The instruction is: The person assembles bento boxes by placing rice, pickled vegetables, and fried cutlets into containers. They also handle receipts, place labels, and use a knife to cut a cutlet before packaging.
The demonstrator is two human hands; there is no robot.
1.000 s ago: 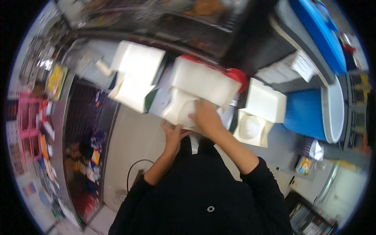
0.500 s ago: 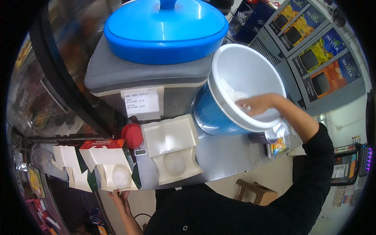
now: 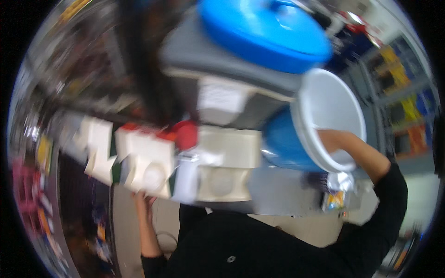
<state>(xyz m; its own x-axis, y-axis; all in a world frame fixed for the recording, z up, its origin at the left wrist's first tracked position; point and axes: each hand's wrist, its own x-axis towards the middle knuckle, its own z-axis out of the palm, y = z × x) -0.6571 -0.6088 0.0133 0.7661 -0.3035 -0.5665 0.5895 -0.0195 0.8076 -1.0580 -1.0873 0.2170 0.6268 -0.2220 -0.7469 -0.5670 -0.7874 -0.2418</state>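
Observation:
My left hand [image 3: 144, 197] is at the front edge of an open paper food box [image 3: 139, 149], its fingers closed on the rim. In that box sits a round white mound [image 3: 154, 176], too blurred to tell what it is. Another open food box [image 3: 230, 146] stands to its right with a similar white mound [image 3: 221, 181] inside. My right hand reaches into a deep bucket [image 3: 287, 139], blue outside with a white inner wall; only the wrist [image 3: 340, 137] shows, and the bucket's near rim hides the fingers.
Left of the boxes stands another open box [image 3: 98, 146]. A red cup [image 3: 186, 135] is behind them. At the back, a grey bin [image 3: 185, 51] carries a large blue lid [image 3: 269, 34]. Small packets [image 3: 334, 200] lie at the right of the metal counter [image 3: 278, 190].
The view has swung and blurred, so the counter things sit further right in it. My right hand has gone deeper into the bucket; its fingers are now hidden. My left hand stays at the box.

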